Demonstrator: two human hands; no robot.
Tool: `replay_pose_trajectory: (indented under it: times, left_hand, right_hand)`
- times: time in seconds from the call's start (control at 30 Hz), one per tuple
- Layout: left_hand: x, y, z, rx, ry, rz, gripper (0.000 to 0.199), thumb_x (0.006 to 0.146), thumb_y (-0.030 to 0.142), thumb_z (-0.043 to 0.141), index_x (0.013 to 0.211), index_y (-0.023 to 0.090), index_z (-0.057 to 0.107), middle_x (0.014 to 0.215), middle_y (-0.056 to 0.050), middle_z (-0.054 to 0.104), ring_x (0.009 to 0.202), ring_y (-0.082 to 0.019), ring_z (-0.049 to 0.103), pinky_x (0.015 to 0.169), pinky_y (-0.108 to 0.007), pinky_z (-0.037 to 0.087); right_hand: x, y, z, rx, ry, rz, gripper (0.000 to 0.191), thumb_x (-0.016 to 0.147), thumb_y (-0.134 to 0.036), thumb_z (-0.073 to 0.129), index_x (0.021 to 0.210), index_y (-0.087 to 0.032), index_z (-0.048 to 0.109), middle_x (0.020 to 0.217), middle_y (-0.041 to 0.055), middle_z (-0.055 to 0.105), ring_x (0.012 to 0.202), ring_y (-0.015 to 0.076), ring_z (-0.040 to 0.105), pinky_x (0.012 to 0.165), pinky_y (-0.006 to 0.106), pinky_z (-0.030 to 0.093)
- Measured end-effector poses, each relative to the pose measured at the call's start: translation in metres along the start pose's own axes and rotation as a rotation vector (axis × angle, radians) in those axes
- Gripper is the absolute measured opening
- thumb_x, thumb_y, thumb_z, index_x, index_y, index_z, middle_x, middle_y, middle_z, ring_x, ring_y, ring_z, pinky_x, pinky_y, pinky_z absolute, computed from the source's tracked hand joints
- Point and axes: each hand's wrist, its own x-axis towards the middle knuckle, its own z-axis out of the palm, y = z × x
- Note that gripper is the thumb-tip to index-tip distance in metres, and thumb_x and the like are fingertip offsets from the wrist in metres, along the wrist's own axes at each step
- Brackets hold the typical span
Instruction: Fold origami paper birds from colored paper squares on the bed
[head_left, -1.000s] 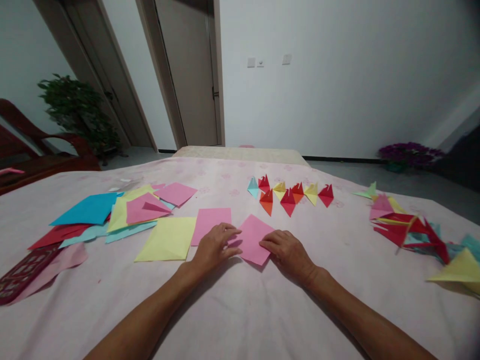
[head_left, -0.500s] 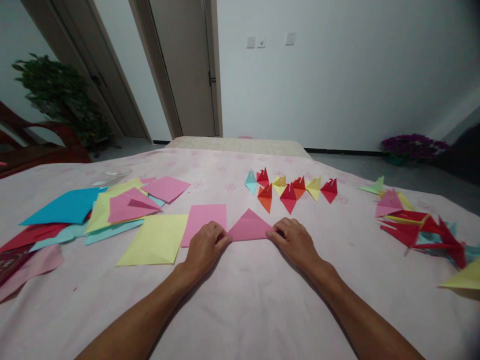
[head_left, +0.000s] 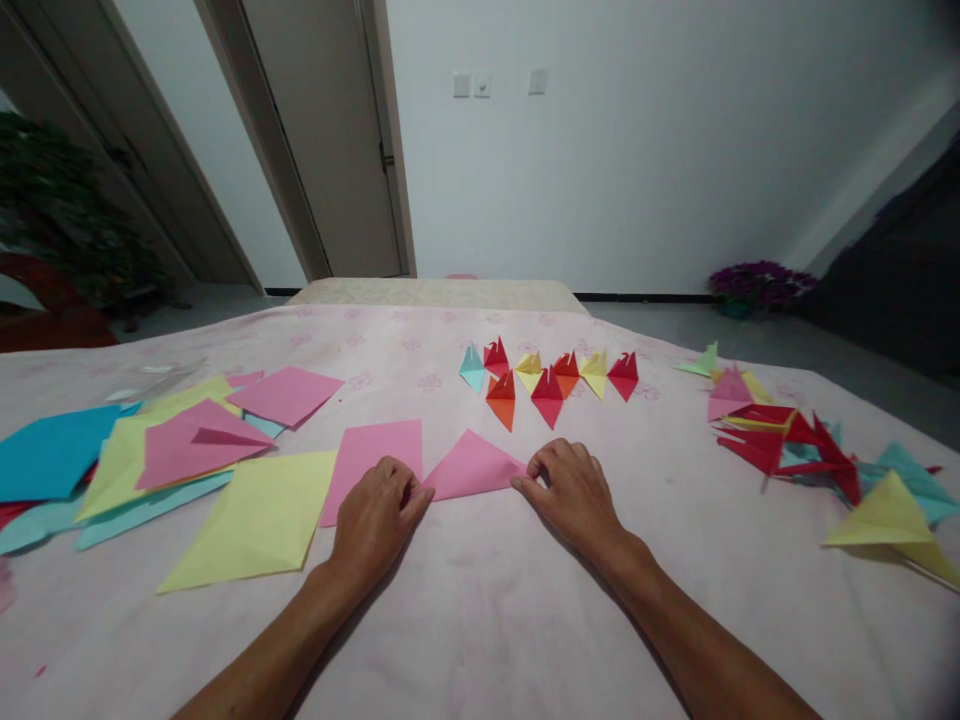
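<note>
A pink sheet of origami paper [head_left: 474, 468], folded into a triangle, lies on the tablecloth with its peak pointing away from me. My left hand [head_left: 379, 515] pinches its left corner between thumb and fingers. At the opposite corner my right hand [head_left: 574, 490] is closed in a pinch, and that side of the paper looks slightly raised. Just behind my left hand lies a flat pink square [head_left: 382, 455], partly covered by the hand. A yellow square sheet [head_left: 259, 515] rests farther left.
Several small folded paper cranes [head_left: 547, 395] stand in rows beyond my hands. Loose coloured sheets [head_left: 187, 440] pile up at the left. More folded paper pieces [head_left: 810, 450] are heaped at the right. The pink flowered tablecloth [head_left: 480, 620] covers the table.
The view has turned to the right, so everything sits farther left. The right corner of the pink triangle has tilted up a little with my right hand. Both hands keep their pinch.
</note>
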Motion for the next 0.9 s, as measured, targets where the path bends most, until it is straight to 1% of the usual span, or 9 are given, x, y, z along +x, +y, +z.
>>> replay_pose_trajectory:
  times: [0.13,0.23,0.37,0.53,0.77,0.9]
  left_hand:
    - [0.0018,0.0027,-0.0008,0.005,0.001,-0.018,0.026,0.091,0.037,0.052,0.070,0.021,0.051,0.080,-0.002,0.057,0.075,-0.018,0.055,0.065,-0.030,0.037]
    - [0.0017,0.0026,-0.0007,-0.006,0.006,-0.035,0.026,0.091,0.036,0.052,0.070,0.020,0.051,0.081,-0.002,0.056,0.074,-0.018,0.055,0.064,-0.030,0.037]
    - [0.0003,0.0002,-0.0017,-0.046,-0.011,-0.032,0.025,0.090,0.038,0.057,0.073,0.020,0.053,0.083,-0.002,0.056,0.077,-0.018,0.054,0.069,-0.031,0.039]
    - [0.0000,-0.0023,-0.0024,-0.075,-0.036,-0.040,0.024,0.088,0.038,0.061,0.073,0.020,0.055,0.086,-0.002,0.057,0.079,-0.019,0.054,0.072,-0.032,0.039]
    - [0.0038,-0.0028,0.0015,-0.070,-0.027,-0.040,0.026,0.090,0.039,0.059,0.072,0.020,0.055,0.086,-0.003,0.057,0.080,-0.020,0.055,0.073,-0.033,0.040]
    - [0.0046,-0.0019,0.0026,-0.065,-0.022,-0.034,0.027,0.091,0.040,0.057,0.072,0.021,0.055,0.085,-0.003,0.057,0.080,-0.020,0.054,0.073,-0.033,0.039]
  right_hand:
    - [0.0021,0.0015,0.0003,0.032,0.000,-0.009,0.017,0.083,-0.038,0.068,0.074,-0.024,0.062,0.088,0.0031,0.061,0.088,0.0220,0.050,0.076,0.036,0.034]
    - [0.0042,0.0024,-0.0016,0.042,-0.034,-0.021,0.019,0.086,-0.035,0.064,0.072,-0.023,0.061,0.087,0.0032,0.061,0.086,0.0212,0.050,0.074,0.034,0.034]
    - [0.0042,0.0042,-0.0039,0.006,-0.062,-0.054,0.021,0.088,-0.033,0.061,0.071,-0.022,0.057,0.084,0.0024,0.060,0.085,0.0206,0.049,0.074,0.034,0.034]
    - [0.0032,0.0036,-0.0052,-0.039,-0.081,-0.070,0.022,0.086,-0.030,0.060,0.067,-0.022,0.054,0.080,0.0031,0.058,0.083,0.0215,0.049,0.073,0.035,0.034]
    - [0.0055,-0.0009,-0.0038,-0.097,-0.066,-0.073,0.021,0.082,-0.024,0.060,0.064,-0.022,0.050,0.077,0.0036,0.057,0.080,0.0212,0.047,0.071,0.035,0.033]
    - [0.0061,0.0001,-0.0035,-0.122,-0.052,-0.107,0.020,0.082,-0.021,0.059,0.064,-0.021,0.050,0.076,0.0044,0.056,0.079,0.0210,0.047,0.071,0.035,0.033]
